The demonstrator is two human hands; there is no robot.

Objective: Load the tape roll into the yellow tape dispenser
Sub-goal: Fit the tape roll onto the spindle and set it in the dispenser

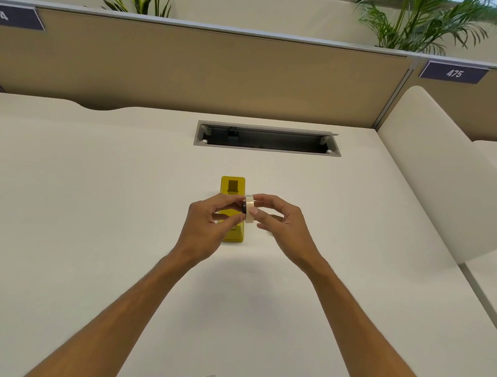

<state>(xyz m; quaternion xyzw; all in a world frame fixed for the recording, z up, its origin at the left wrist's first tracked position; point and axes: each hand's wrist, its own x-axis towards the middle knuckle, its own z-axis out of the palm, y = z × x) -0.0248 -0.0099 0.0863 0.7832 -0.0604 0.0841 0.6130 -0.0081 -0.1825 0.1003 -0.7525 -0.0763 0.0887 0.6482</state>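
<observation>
The yellow tape dispenser (233,187) lies on the white desk (89,204), pointing away from me, its near half hidden behind my hands. A pale tape roll (250,209) is held edge-on just above it. A dark round piece (244,206), seemingly the hub, sits against the roll's left face. My left hand (207,230) pinches the roll and dark piece from the left. From the right, my right hand (280,224) pinches the roll between thumb and fingers.
An open grey cable tray (268,139) is sunk into the desk behind the dispenser. A tan partition (191,69) closes the back, and a white divider (441,169) rises on the right. The desk's front edge lies near my body.
</observation>
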